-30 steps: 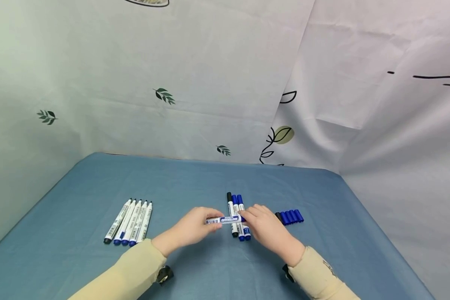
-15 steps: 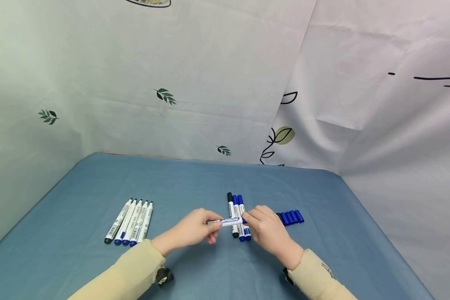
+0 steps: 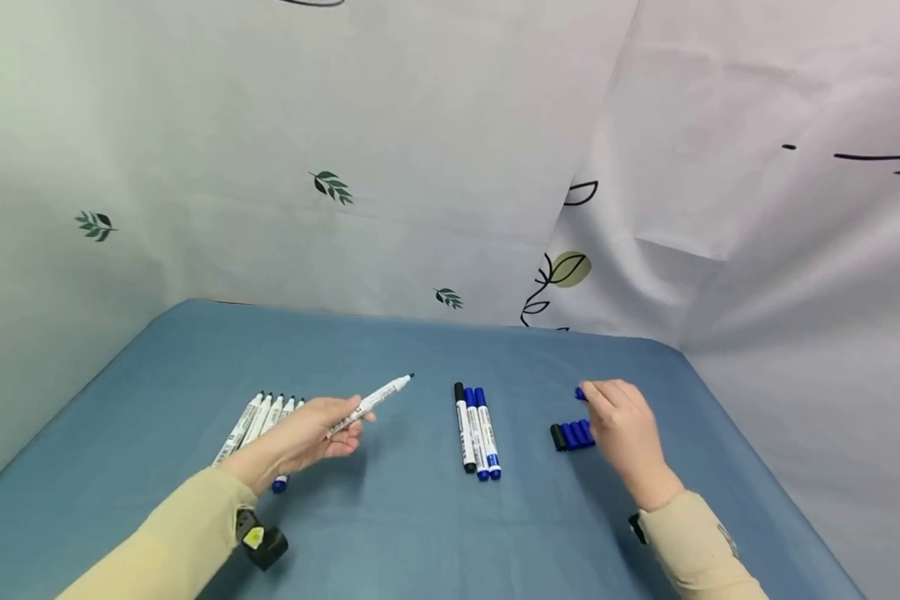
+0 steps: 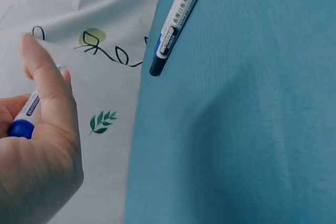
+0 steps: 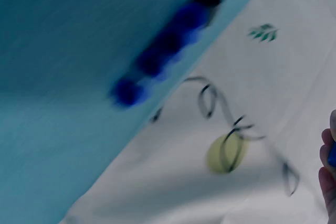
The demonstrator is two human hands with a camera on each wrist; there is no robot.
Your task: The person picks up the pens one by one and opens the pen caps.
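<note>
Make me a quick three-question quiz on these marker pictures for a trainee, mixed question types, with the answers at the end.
1. What does the left hand hold? A) a sheet of paper; B) an uncapped marker; C) nothing.
2. True or false: the right hand pinches a blue cap.
3. Fill in: three capped markers lie side by side; in the head view, the leftmost one has a ____ cap.

Key: 1. B. 2. True. 3. black.
</note>
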